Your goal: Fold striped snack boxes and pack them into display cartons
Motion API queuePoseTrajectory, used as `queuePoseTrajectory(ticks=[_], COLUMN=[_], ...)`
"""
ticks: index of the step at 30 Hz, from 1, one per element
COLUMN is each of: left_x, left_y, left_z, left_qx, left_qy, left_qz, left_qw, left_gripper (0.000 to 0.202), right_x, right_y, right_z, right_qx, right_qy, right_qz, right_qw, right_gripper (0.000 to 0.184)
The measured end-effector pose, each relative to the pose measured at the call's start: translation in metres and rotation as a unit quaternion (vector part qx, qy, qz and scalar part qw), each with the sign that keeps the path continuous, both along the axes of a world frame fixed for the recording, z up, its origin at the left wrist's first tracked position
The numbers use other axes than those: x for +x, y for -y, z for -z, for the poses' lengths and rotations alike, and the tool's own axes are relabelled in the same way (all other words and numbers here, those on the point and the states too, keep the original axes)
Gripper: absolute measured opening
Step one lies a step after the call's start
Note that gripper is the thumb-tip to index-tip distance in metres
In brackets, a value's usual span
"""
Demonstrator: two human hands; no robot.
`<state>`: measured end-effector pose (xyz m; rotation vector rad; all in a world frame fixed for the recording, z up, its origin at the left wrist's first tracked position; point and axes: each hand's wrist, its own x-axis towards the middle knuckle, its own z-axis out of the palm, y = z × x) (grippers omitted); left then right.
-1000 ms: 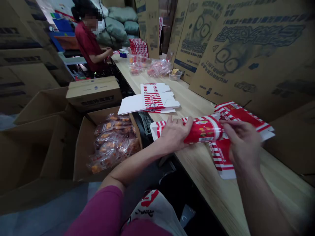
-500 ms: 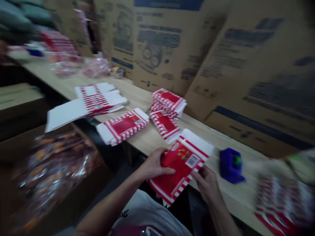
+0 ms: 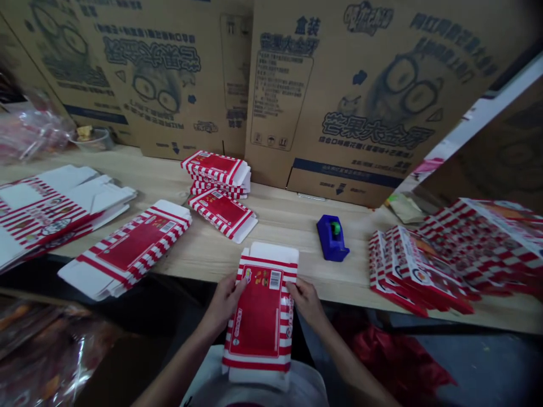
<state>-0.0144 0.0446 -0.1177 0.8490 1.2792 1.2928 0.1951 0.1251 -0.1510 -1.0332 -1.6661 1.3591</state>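
Note:
I hold one flat red-and-white striped carton [image 3: 259,316] upright in front of me, at the near edge of the wooden table [image 3: 280,223]. My left hand [image 3: 224,299] grips its left edge and my right hand [image 3: 306,301] grips its right edge, fingers closed on the card. The carton's printed red panel with a barcode faces me. Its lower end hangs over my lap.
Stacks of the same flat cartons lie left [image 3: 127,249], at the back [image 3: 218,169] and middle [image 3: 224,213]; folded ones pile at the right [image 3: 441,254]. A blue tape dispenser [image 3: 332,237] sits right of centre. Large printed cardboard boxes [image 3: 339,96] wall the table's far side.
My view has swung right from the co-worker and open boxes to the table ahead. The carton has gone from sideways on the table to upright between both hands.

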Motion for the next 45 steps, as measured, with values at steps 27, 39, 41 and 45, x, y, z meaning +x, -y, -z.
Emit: queuePoseTrajectory(ticks=[27,39,41,45], left_x=[-0.028,-0.028,-0.028,-0.028], left_y=[-0.036,-0.032,-0.038,-0.044], left_z=[0.0,-0.013,-0.018,-0.016], left_qx=[0.012,0.033,0.015,0.012], left_qy=[-0.048,-0.167,-0.127,-0.122], left_qz=[0.094,0.106,0.11,0.105], left_qw=[0.994,0.98,0.986,0.987], left_gripper=[0.034,0.024,0.024,0.02], right_x=[0.013,0.003,-0.001,-0.006], right_y=[-0.022,-0.018,-0.022,-0.024], right_z=[-0.013,-0.033,-0.041,-0.044], right_qx=[-0.05,-0.058,-0.062,-0.054], right_qy=[-0.046,0.024,0.024,0.032], right_qz=[-0.082,-0.045,-0.037,-0.033], right_qw=[0.994,0.997,0.997,0.997], right_gripper=[0.022,0.029,0.025,0.014])
